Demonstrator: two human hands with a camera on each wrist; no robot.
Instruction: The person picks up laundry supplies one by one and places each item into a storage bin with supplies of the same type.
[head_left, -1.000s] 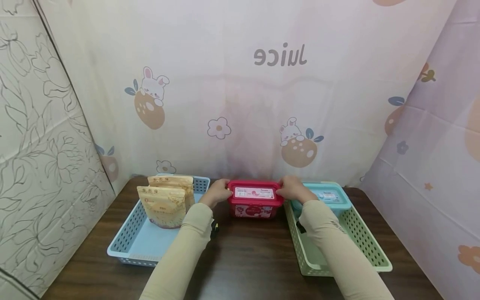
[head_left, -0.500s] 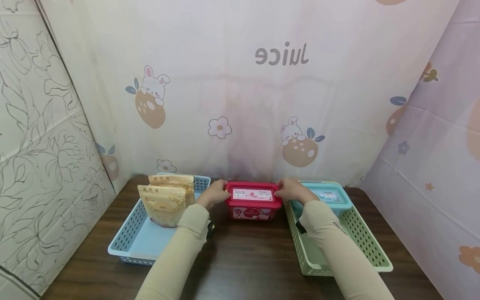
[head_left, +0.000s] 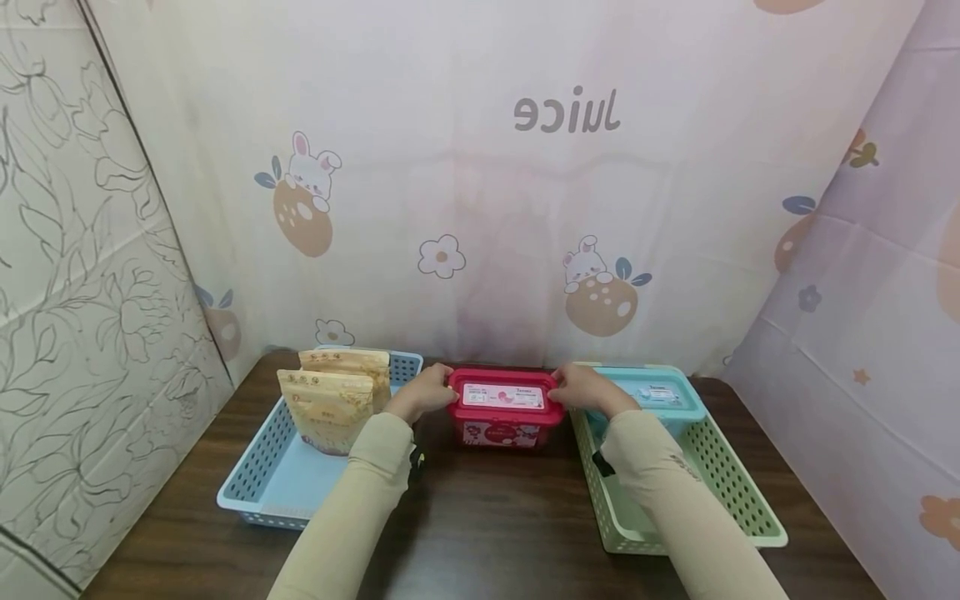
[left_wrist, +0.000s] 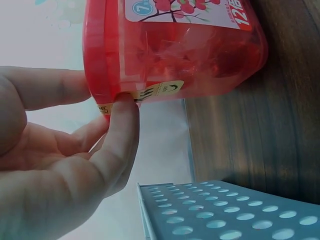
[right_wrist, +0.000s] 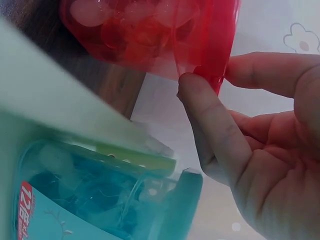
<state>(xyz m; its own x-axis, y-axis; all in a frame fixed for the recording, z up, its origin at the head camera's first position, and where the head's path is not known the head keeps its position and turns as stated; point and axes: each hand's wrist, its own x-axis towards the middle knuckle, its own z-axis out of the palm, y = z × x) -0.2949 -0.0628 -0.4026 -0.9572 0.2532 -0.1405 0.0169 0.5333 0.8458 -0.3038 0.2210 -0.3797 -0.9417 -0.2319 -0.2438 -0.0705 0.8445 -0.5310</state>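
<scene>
A red lidded plastic box [head_left: 504, 431] is on the dark table between two baskets, its lid level. My left hand [head_left: 422, 394] pinches the left end of the lid rim; the left wrist view shows thumb and fingers on either side of the rim, by a yellow seal sticker [left_wrist: 167, 88]. My right hand [head_left: 591, 392] pinches the rim's right end in the same way. Through the box's clear red wall, rounded pieces [right_wrist: 135, 35] show in the right wrist view. Close beside my right hand is a similar turquoise box [head_left: 660, 393] in the green basket.
On the left, a light blue basket [head_left: 288, 487] holds two upright yellow pouches [head_left: 326, 412]. A light green basket [head_left: 621, 533] stands on the right under my right forearm. Behind the table [head_left: 487, 525] hangs a printed curtain [head_left: 495, 167].
Both hands have shifted slightly left and toward me along with the red box, keeping their pinch on its lid rim. The baskets and pouches stay put.
</scene>
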